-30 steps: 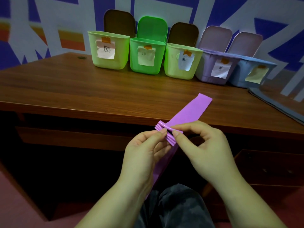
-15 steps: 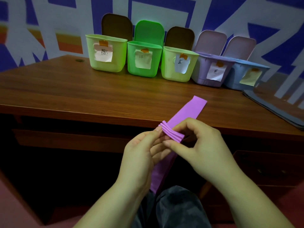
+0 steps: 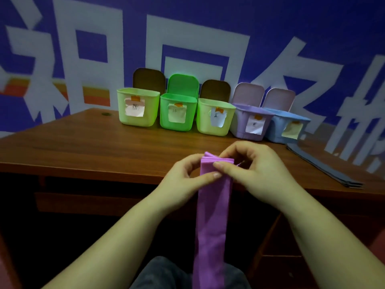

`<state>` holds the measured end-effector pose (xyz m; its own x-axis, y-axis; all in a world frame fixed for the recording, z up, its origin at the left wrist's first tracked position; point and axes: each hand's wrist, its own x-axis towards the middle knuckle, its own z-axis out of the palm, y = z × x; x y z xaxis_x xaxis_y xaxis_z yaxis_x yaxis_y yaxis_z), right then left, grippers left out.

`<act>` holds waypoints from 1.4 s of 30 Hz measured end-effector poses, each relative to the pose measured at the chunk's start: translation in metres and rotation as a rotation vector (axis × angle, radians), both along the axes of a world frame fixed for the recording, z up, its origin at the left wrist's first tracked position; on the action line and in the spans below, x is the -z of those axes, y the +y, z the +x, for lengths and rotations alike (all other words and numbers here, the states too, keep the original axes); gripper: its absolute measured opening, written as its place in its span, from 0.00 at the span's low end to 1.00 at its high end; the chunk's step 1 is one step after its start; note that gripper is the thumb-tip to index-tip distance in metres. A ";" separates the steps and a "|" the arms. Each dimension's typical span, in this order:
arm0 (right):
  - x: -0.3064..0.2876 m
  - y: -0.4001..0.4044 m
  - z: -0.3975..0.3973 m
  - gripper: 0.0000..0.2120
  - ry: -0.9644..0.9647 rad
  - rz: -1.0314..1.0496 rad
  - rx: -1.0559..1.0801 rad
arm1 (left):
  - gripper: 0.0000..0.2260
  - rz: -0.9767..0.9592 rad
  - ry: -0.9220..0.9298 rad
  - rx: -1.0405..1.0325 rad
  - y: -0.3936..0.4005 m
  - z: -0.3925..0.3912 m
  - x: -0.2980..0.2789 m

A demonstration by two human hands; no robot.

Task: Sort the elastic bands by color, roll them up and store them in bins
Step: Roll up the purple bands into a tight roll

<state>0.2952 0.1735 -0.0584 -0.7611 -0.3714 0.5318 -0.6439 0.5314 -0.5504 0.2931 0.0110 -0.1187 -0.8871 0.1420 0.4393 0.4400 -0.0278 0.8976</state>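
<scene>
A purple elastic band (image 3: 212, 222) hangs straight down from my hands toward my lap. Its top end is gathered into a small flat roll (image 3: 216, 160) above the desk's front edge. My left hand (image 3: 183, 182) pinches the roll's left side with thumb and fingers. My right hand (image 3: 256, 165) pinches its right side. Along the back of the desk stand open bins with paper labels: pale green (image 3: 136, 115), bright green (image 3: 177, 115), pale green (image 3: 214, 122), purple (image 3: 250, 124) and blue (image 3: 289, 128).
The brown wooden desk (image 3: 83, 147) carries a stack of dark grey bands or sheets (image 3: 325, 167) at its right edge. A blue and white wall stands right behind the bins. My knees in grey trousers (image 3: 166, 274) are below the desk edge.
The free end that lay stretched on the desk has been wound into the roll. The long tail has swung to hang straight down. Both hands rose toward the bins.
</scene>
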 end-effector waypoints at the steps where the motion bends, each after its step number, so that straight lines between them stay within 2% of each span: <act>1: -0.010 0.001 0.003 0.04 0.011 0.009 -0.001 | 0.10 0.018 0.026 0.028 0.002 0.003 -0.010; 7: -0.067 0.001 0.027 0.04 0.154 -0.001 -0.015 | 0.06 0.153 0.144 0.081 0.010 0.021 -0.060; 11: -0.095 -0.001 0.043 0.07 0.160 -0.013 -0.014 | 0.01 0.188 -0.021 0.239 0.009 0.032 -0.072; 14: -0.104 -0.004 0.046 0.08 0.161 0.001 -0.009 | 0.02 0.216 -0.172 0.297 0.008 0.038 -0.068; 18: -0.107 -0.008 0.044 0.08 0.136 -0.051 -0.015 | 0.16 0.214 -0.231 0.329 0.008 0.044 -0.065; 24: -0.107 -0.018 0.041 0.05 0.112 -0.129 -0.038 | 0.19 0.280 -0.267 0.614 0.014 0.054 -0.062; 26: -0.107 -0.020 0.043 0.05 0.100 -0.128 -0.051 | 0.23 0.314 -0.256 0.697 0.014 0.056 -0.060; 28: -0.107 -0.021 0.044 0.05 0.096 -0.109 -0.052 | 0.23 0.360 -0.262 0.746 0.016 0.058 -0.058; 32: -0.110 -0.018 0.047 0.04 0.045 -0.078 -0.078 | 0.17 0.389 -0.322 0.730 0.024 0.056 -0.058; 34: -0.113 -0.016 0.049 0.04 0.019 -0.063 -0.103 | 0.18 0.379 -0.340 0.707 0.019 0.054 -0.058; 37: -0.115 -0.013 0.051 0.05 0.000 -0.053 -0.134 | 0.26 0.305 -0.303 0.710 0.008 0.054 -0.059; 40: -0.117 -0.014 0.054 0.04 -0.018 -0.031 -0.156 | 0.24 0.243 -0.287 0.635 0.007 0.055 -0.061; 42: -0.117 -0.014 0.055 0.04 -0.032 -0.040 -0.170 | 0.23 0.234 -0.298 0.688 0.005 0.055 -0.061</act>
